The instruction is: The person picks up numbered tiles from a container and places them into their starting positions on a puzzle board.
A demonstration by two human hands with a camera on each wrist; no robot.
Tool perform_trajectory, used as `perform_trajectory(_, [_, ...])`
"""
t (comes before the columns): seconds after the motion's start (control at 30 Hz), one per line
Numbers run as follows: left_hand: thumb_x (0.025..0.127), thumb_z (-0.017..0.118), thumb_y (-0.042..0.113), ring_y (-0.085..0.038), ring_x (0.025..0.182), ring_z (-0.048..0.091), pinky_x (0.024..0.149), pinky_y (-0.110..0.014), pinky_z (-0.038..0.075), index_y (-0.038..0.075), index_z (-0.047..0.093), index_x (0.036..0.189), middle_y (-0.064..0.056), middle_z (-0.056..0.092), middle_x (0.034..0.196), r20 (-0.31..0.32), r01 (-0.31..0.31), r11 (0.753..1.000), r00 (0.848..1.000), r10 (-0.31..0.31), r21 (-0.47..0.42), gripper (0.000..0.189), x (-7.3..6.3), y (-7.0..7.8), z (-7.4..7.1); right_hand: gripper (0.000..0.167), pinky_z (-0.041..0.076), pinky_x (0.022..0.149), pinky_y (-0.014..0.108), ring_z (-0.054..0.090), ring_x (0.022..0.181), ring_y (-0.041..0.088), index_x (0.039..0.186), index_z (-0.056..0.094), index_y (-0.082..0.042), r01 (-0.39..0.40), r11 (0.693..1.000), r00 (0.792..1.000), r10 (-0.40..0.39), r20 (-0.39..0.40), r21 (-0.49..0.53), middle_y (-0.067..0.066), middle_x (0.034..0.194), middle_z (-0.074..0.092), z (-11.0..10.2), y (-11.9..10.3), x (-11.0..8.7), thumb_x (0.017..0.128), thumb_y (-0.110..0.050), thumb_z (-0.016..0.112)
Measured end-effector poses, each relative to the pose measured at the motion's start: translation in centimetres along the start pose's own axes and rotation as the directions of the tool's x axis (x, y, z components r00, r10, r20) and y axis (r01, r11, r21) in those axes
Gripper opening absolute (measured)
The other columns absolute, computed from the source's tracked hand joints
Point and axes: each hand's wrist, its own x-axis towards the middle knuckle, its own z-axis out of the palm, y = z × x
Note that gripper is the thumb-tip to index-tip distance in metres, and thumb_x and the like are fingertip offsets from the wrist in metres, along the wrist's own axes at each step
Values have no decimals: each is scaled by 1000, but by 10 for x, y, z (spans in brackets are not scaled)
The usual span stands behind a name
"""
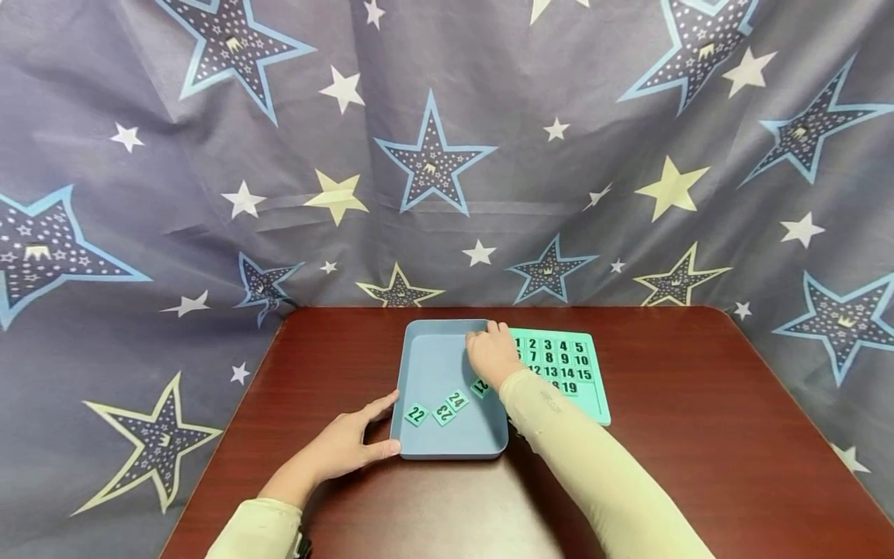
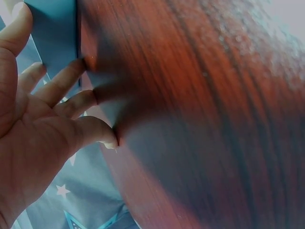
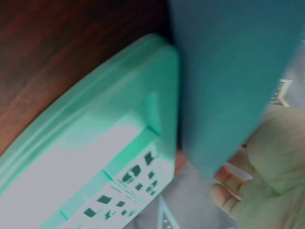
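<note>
A blue-grey tray [image 1: 436, 361] holds number tiles: 22 [image 1: 416, 414], 23 [image 1: 444, 414], 24 [image 1: 457, 401] and 21 [image 1: 480, 387]. Spread along the tray's left wall, my left hand [image 1: 340, 446] touches it with the fingertips, the thumb by the near left corner. My right hand [image 1: 494, 355] grips the tray's far right corner with curled fingers, which the right wrist view shows around the end of the wall [image 3: 224, 86]. Just right of the tray lies a mint-green number board [image 1: 596, 396] with tiles 1 to 19 in rows, partly hidden by the right forearm.
Everything rests on a reddish-brown wooden table [image 1: 670, 435]. Behind its far edge hangs a grey curtain [image 1: 517, 194] patterned with stars. The board and the tray's right wall stand close together.
</note>
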Motion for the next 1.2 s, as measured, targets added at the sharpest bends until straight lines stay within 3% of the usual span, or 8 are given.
perform_trajectory(0.27, [93, 81, 53, -27, 124, 69, 111, -55, 49, 26, 38, 168, -8, 62, 155, 7, 9, 1000, 1000, -9, -1, 91, 2, 5, 1, 19, 44, 89, 41, 57, 103, 30, 112, 74, -12, -43, 999, 999, 43, 10, 21, 8, 108, 78, 9, 5, 2, 110, -11, 55])
perform_trajectory(0.5, [92, 80, 55, -28, 132, 66, 113, -57, 49, 26, 38, 168, -8, 61, 156, 18, 13, 1000, 1000, -13, -2, 92, 4, 3, 1, 21, 46, 89, 42, 60, 107, 30, 104, 78, -16, -100, 988, 995, 97, 34, 115, 6, 100, 80, 13, 9, -3, 109, -10, 59])
perform_trajectory(0.63, [93, 80, 55, -32, 143, 59, 116, -58, 47, 27, 38, 168, -7, 62, 156, 19, 16, 1000, 1000, -16, -7, 91, 5, 2, 4, 7, 47, 95, 46, 61, 110, 33, 107, 77, -15, -75, 969, 996, 82, -21, 236, 8, 97, 81, 10, 14, -10, 103, -14, 71])
perform_trajectory(0.73, [93, 80, 54, -33, 145, 57, 117, -59, 46, 27, 38, 168, -6, 62, 156, 21, 13, 1000, 1000, -13, -12, 90, 5, 3, 7, 23, 48, 103, 51, 64, 117, 37, 118, 75, -11, -13, 934, 993, 55, -108, 358, 9, 106, 82, 3, 26, -19, 96, -18, 81])
perform_trajectory(0.83, [93, 80, 55, -34, 146, 56, 118, -59, 45, 28, 38, 168, -7, 62, 156, 23, 13, 1000, 1000, -13, -18, 91, 6, 4, 7, 36, 48, 109, 56, 64, 124, 41, 126, 72, -8, 55, 885, 980, 41, -195, 462, 10, 114, 81, -10, 51, -36, 93, -17, 84])
perform_trajectory(0.93, [93, 80, 56, -36, 147, 55, 118, -60, 45, 28, 37, 168, -7, 61, 157, 20, 11, 1000, 1000, -11, -12, 91, 6, 4, 6, 43, 49, 109, 59, 65, 124, 42, 131, 69, -6, 96, 872, 969, 30, -247, 481, 10, 113, 81, -21, 88, -62, 92, -16, 85])
perform_trajectory(1.07, [93, 79, 56, -38, 147, 55, 118, -61, 45, 26, 37, 168, -9, 62, 156, 14, -5, 1000, 1000, 5, 7, 91, 4, 3, 3, 48, 52, 103, 60, 68, 115, 43, 130, 68, -3, 114, 902, 953, 18, -301, 416, 11, 106, 81, -13, 138, -106, 87, -10, 88])
perform_trajectory(1.2, [94, 79, 55, -39, 146, 56, 116, -62, 46, 24, 38, 168, -10, 62, 155, 9, -2, 1000, 1000, 2, 14, 91, 1, 1, -1, 48, 55, 95, 57, 70, 105, 41, 123, 70, -1, 135, 936, 948, -27, -318, 325, 10, 100, 81, 8, 164, -141, 81, -7, 92])
